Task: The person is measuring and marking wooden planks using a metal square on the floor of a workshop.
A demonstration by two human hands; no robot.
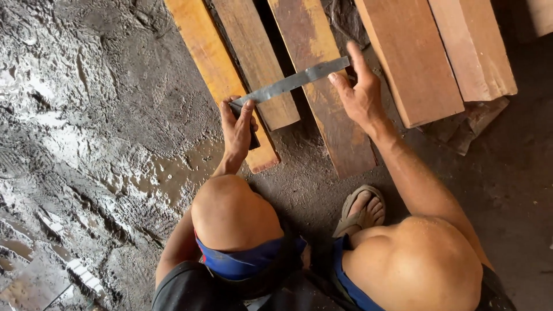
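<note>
A long flat grey metal blade [291, 82] lies slanted across several wooden planks. My left hand [237, 129] grips its dark handle end over a yellowish plank [214, 69]. My right hand [360, 92] holds the far tip of the blade between thumb and fingers, above a reddish-brown plank [325, 109]. I am squatting; both bare knees fill the lower part of the view.
More planks lie side by side at the top: a short brown plank [256, 57] and thick reddish boards [409, 57] at the right. Wet, muddy ground [86, 144] spreads to the left. My sandalled foot [363, 210] rests on dark dirt below the planks.
</note>
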